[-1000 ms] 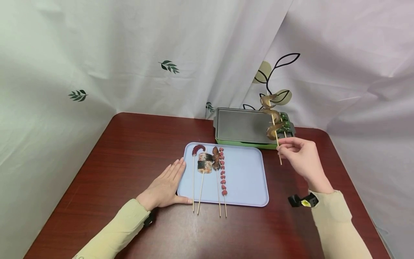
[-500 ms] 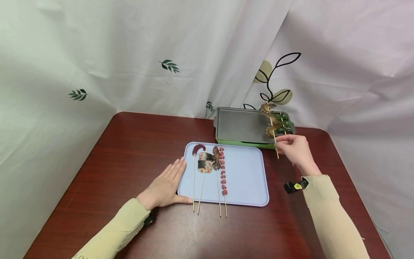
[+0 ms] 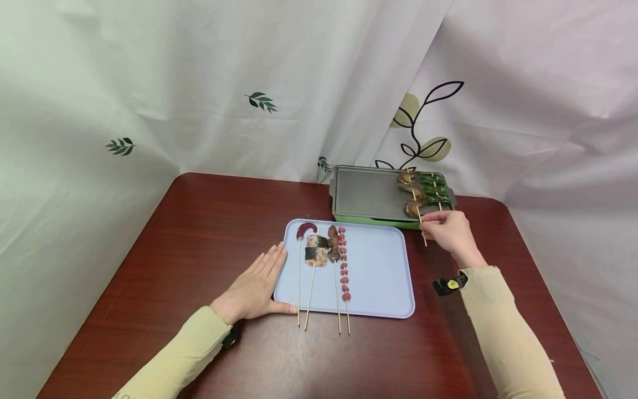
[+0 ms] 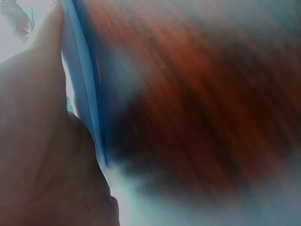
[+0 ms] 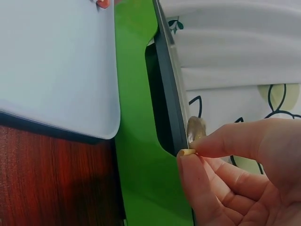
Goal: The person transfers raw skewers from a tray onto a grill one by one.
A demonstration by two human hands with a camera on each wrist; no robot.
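In the head view my right hand pinches the stick of a shrimp skewer, whose brown curled pieces lie over the right part of the grill plate. The right wrist view shows thumb and index finger on the stick's end, close by the grill's edge. Just right of these pieces is a green pepper skewer. My left hand lies with straight fingers along the left edge of the light blue tray, its thumb at the front corner.
On the tray lie a dark red tentacle skewer, a skewer of two seaweed-banded rolls, a brown meat skewer and a red-piece skewer. Their sticks overhang the front rim. A white curtain hangs behind the table.
My right hand has moved left and a little forward, lowering the shrimp skewer from above the grill onto its plate, left of the green skewer. The left hand and tray have stayed put.
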